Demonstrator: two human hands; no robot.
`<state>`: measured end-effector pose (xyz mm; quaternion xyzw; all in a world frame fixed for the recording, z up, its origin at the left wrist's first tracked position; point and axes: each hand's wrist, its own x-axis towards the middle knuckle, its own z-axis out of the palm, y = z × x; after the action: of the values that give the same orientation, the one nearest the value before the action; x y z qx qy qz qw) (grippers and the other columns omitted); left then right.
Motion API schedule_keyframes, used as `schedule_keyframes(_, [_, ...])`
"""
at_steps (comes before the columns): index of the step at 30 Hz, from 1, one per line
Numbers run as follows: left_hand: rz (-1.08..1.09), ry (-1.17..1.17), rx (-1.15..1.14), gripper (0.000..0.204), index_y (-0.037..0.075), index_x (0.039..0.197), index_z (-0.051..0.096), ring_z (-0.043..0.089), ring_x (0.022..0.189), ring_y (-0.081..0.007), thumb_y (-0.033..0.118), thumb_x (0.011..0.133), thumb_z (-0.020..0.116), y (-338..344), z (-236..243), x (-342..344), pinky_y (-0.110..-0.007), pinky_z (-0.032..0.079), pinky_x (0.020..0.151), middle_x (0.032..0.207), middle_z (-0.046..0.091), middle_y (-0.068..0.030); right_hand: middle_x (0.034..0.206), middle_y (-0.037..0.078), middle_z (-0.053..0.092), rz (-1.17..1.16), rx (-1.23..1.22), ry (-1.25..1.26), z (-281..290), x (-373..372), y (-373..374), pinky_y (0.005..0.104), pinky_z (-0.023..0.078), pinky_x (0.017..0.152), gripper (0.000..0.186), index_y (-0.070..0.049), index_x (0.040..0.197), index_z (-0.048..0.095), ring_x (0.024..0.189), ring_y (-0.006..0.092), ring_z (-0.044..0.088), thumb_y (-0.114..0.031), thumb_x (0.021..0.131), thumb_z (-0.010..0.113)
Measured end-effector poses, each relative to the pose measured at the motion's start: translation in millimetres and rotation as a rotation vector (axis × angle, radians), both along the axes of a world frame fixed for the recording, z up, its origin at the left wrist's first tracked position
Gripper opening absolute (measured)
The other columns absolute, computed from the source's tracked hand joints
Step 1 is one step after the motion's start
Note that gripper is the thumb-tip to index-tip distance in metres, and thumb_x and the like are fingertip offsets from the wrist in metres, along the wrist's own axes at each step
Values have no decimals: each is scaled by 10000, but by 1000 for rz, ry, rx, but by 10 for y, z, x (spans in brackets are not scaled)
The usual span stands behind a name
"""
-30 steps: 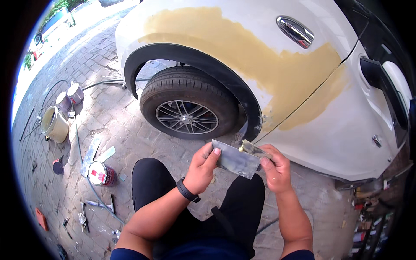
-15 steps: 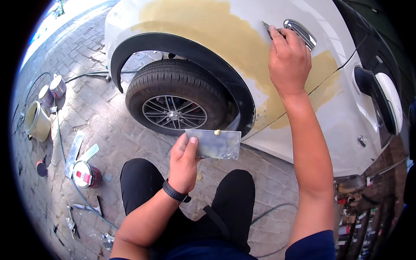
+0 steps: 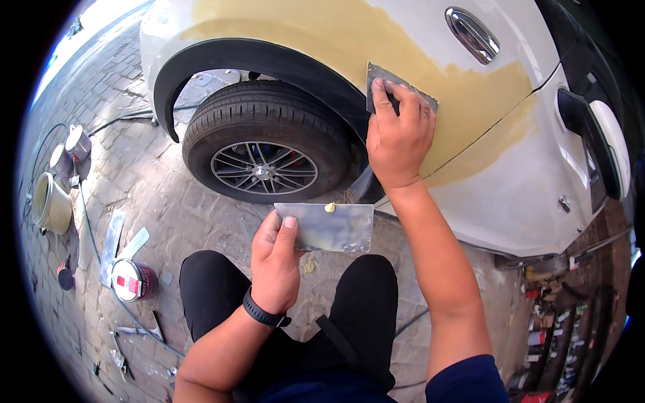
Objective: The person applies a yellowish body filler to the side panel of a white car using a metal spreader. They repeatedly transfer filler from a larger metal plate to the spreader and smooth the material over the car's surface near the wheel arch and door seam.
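My left hand [image 3: 275,262] grips a flat, greyish rectangular plate [image 3: 332,233] by its left end, thumb on top. A small yellow lump of filler [image 3: 330,208] sits by the plate's upper edge. In my right hand [image 3: 402,142] is a dark, thin spreader [image 3: 383,72], its fingers pressed on the blade. That blade lies against the white car's fender [image 3: 430,30], just right of the black wheel arch trim [image 3: 295,64]. Tan filler [image 3: 480,101] covers a broad band over the fender and crosses the door seam.
A chrome side vent [image 3: 472,35] sits above the filler. Below the arch is the tyre [image 3: 265,144]. On the paving at left stand a labelled can [image 3: 134,279], a bucket [image 3: 54,205] and a hose [image 3: 101,255]. The side mirror [image 3: 608,148] juts out at right.
My right hand has moved left and down with the spreader, from beside the chrome vent to beside the wheel arch. My left hand keeps the plate in nearly the same place.
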<state>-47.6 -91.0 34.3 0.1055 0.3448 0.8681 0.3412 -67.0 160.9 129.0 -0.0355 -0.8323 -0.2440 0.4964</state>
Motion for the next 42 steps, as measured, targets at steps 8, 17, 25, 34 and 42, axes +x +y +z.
schedule_keyframes(8, [11,-1,-5,329,-7,1367,570,680,1156,-197,216,1147,468,-36,-2,-14,-394,535,1007,1287,692,-98,1203,48,683,0,-54,15,-330,1,-79,475,470,996,402,-124,1283,749,1144,302,654,-80,883,744])
schedule_keyframes(17, [55,29,-15,293,-7,1301,598,673,1094,-157,214,1155,472,-8,-16,3,-351,539,970,1218,701,-81,1127,72,698,56,-427,-82,-259,439,-298,412,519,913,323,-73,1230,771,1046,287,681,-48,912,723])
schedule_keyframes(25, [-82,540,-193,290,2,1303,604,654,1044,-126,230,1155,502,35,-158,125,-306,534,923,1184,690,-53,1153,112,689,1070,-1872,-97,-96,1794,-710,318,497,921,248,52,1240,740,1043,161,633,-53,1037,644])
schedule_keyframes(34, [40,117,-14,291,11,1289,607,683,1102,-176,227,1150,471,131,-41,124,-390,558,977,1224,698,-86,1252,122,724,722,-2146,276,-100,2022,-99,380,519,1047,335,48,1355,646,1163,207,676,-81,1049,602])
schedule_keyframes(42, [72,99,-140,270,29,1261,636,699,1056,-159,225,1145,491,238,-349,138,-376,586,919,1179,716,-57,1227,68,699,539,-1460,244,195,1769,-108,300,483,995,293,49,1315,668,1072,143,638,-3,1033,610])
